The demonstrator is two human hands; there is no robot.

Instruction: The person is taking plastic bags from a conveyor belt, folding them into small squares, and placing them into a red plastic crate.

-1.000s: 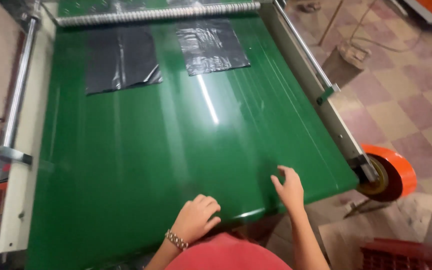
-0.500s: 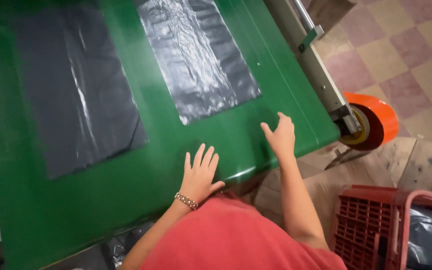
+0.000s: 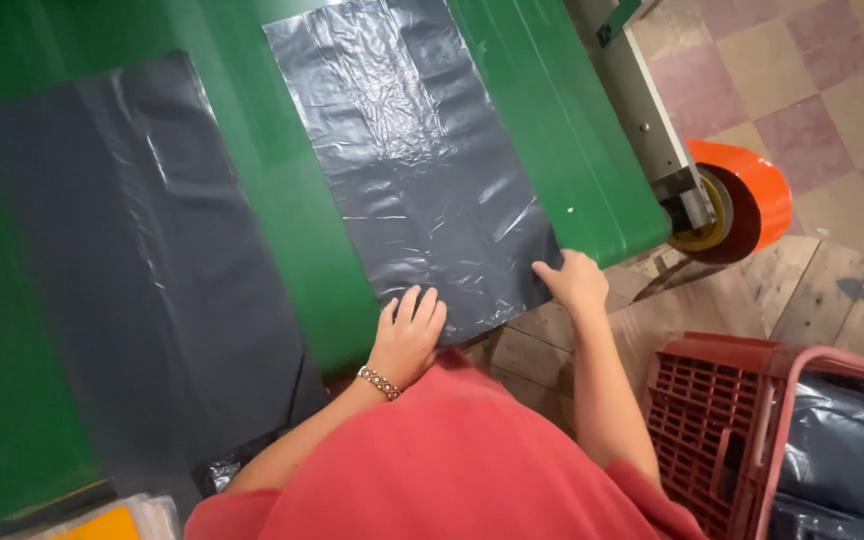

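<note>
1. The near edge of a black plastic bag [image 3: 422, 170] is touched by both hands in the lower middle of the frame. The left hand [image 3: 407, 335] lies flat on its near left corner, fingers spread and pointing up the frame; nothing is pinched by it.
2. The right hand [image 3: 577, 280] is placed at the near right corner of the same bag. Its fingers are curled at the edge, but whether the film is really pinched cannot be told from this view.
3. The bag is lying flat on the green conveyor belt [image 3: 302, 200], in the upper middle of the frame, and its near edge hangs a little over the end of the belt.
4. Its long axis runs from the top of the frame down toward the person, slightly tilted to the right at the bottom.
5. The bag is judged to be very light, thin, soft and slippery; it has wrinkles and shines. It is best taken at the two near corners, because a flat sheet cannot be lifted well from the middle.
6. A second black bag [image 3: 142, 280] is seen on the left, parallel and just beside.
7. An orange roller [image 3: 747, 195] is at the right, and a red plastic crate [image 3: 722, 420] with dark bags is at the lower right.
</note>
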